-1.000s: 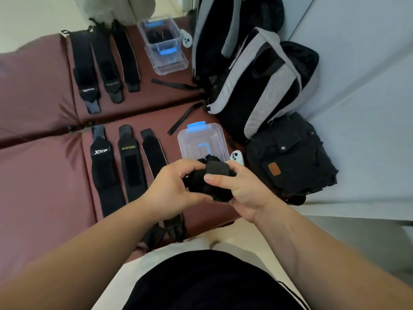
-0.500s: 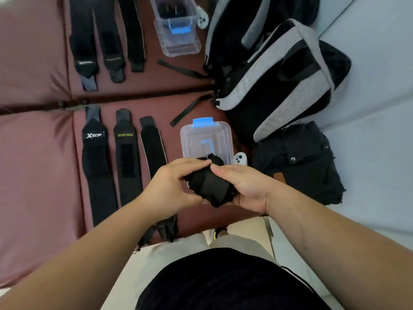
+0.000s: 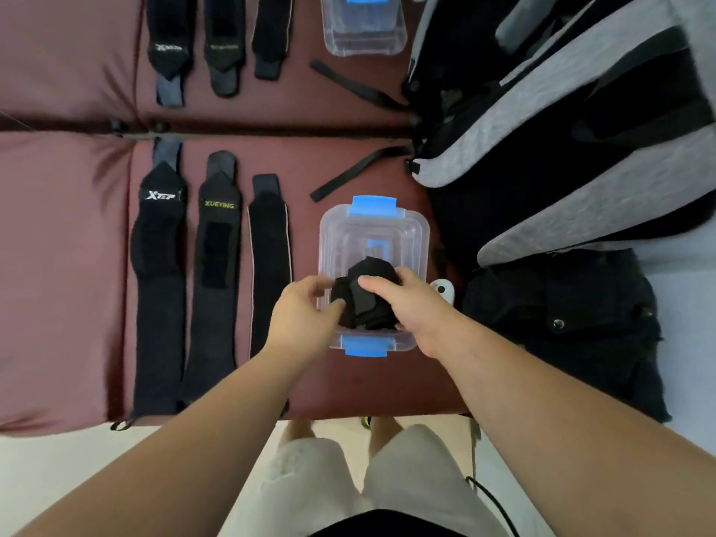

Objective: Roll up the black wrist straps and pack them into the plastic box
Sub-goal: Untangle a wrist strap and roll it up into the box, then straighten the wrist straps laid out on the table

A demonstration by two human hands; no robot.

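- The rolled wrist strap (image 3: 366, 300) has been brought forward over the near end of the plastic box (image 3: 374, 226).
- It is pinched between the left hand (image 3: 306, 323) and the right hand (image 3: 407, 304); the box floor lies straight below the grip.

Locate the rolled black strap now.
Head view, centre: the rolled strap is held by left hand and right hand at the near end of the plastic box, right of the unbranded flat strap.
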